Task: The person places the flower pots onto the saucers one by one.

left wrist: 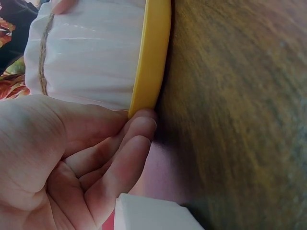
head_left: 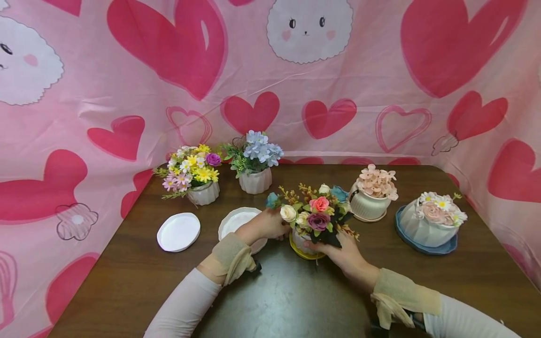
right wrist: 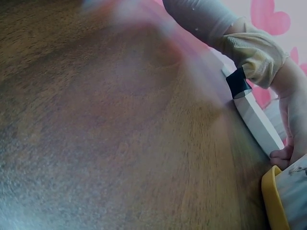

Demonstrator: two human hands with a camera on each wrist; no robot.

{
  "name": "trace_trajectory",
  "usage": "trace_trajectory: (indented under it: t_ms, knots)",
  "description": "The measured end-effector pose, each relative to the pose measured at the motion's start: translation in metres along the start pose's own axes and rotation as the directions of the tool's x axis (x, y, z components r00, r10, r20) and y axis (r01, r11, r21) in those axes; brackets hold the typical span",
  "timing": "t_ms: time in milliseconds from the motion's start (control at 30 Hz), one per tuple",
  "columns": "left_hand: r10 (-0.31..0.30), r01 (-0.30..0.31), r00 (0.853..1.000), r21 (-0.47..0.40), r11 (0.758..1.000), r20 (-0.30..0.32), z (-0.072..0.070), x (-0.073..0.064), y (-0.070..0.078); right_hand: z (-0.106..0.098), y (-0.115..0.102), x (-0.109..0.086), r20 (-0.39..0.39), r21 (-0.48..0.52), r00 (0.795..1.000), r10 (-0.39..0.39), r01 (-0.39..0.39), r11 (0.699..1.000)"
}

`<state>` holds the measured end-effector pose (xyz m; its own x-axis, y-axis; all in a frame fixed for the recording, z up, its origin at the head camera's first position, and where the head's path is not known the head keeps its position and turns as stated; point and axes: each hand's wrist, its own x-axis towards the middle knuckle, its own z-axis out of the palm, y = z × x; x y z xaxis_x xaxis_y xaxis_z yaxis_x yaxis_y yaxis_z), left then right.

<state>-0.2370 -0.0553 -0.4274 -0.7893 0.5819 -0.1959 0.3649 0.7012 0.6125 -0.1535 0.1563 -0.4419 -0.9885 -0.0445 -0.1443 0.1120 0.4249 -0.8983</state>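
Note:
A white fluted flowerpot (head_left: 301, 240) with twine round it stands on a yellow saucer (head_left: 310, 256) at the table's middle. It carries artificial roses (head_left: 320, 204) in coral, cream, purple and teal. My left hand (head_left: 270, 224) reaches its left side; in the left wrist view, thumb and fingers pinch the rim of the yellow saucer (left wrist: 152, 57). From the right, my right hand (head_left: 344, 251) grips the pot, thumb across its front; its other fingers are mostly hidden by leaves. A fingertip (left wrist: 62, 5) rests against the pot in the left wrist view.
White saucers lie at left (head_left: 179, 232) and beside my left wrist (head_left: 238, 217). Behind stand pots with yellow-pink flowers (head_left: 203, 193) and blue flowers (head_left: 255, 180). To the right are a peach-flowered pot (head_left: 369, 205) and another pot (head_left: 427, 225) on a blue saucer (head_left: 431, 249).

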Motion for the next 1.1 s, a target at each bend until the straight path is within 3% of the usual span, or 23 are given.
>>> trace_trajectory:
  t_ms: [400,667,933,1100]
  knots:
    - [0.008,-0.008,1.0,0.006,1.0,-0.004,0.0,-0.001,0.002,-0.006,-0.001,0.0,0.068,-0.037,0.998,-0.005,0.007,0.999]
    - [-0.003,0.003,1.0,0.017,1.0,-0.005,0.0,-0.002,0.003,-0.01,0.002,0.0,0.087,-0.102,0.993,-0.078,0.087,0.991]
    - [0.01,-0.01,1.0,0.009,1.0,-0.001,0.0,-0.002,0.003,-0.016,0.006,-0.001,0.152,-0.109,0.986,-0.074,0.091,0.99]
    - [0.009,-0.009,1.0,0.035,0.999,-0.014,0.001,-0.003,0.002,-0.018,0.007,0.0,0.171,-0.149,0.977,-0.127,0.154,0.977]
